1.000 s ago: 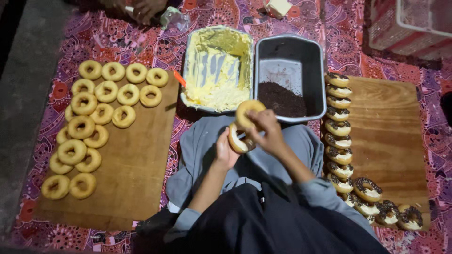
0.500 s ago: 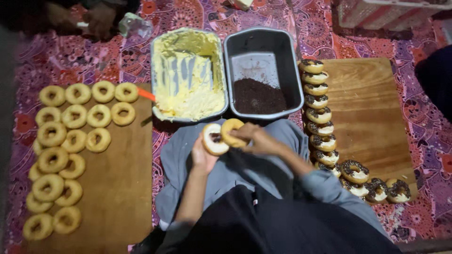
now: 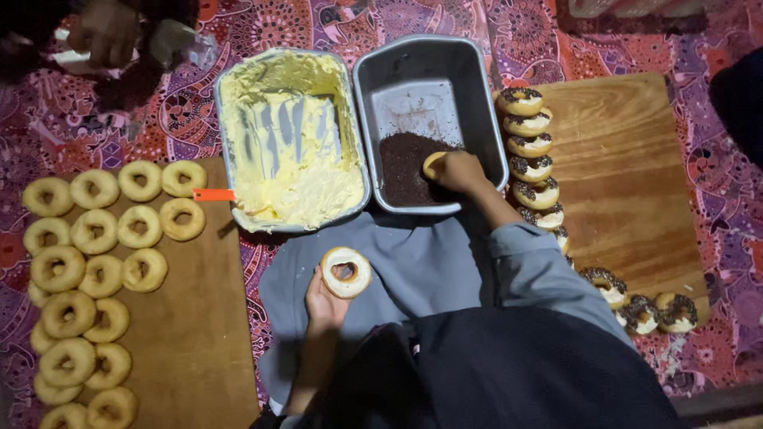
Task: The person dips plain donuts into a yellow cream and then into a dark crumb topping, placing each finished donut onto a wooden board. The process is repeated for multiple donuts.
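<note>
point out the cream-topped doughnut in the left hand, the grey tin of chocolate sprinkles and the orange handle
cream-topped ring doughnut [image 3: 346, 272], head view, creamed top
grey metal tin of chocolate sprinkles [image 3: 420, 63], head view, far inner wall
orange plastic handle [image 3: 213, 195], head view, mid-handle

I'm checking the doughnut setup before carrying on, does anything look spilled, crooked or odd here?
Nothing looks spilled or damaged. The right hand presses a doughnut into the dark sprinkles in the grey metal tin; the left hand holds a cream-topped ring doughnut. Only the orange-handled tool juts askew over the cream-filled tin's edge.
</note>
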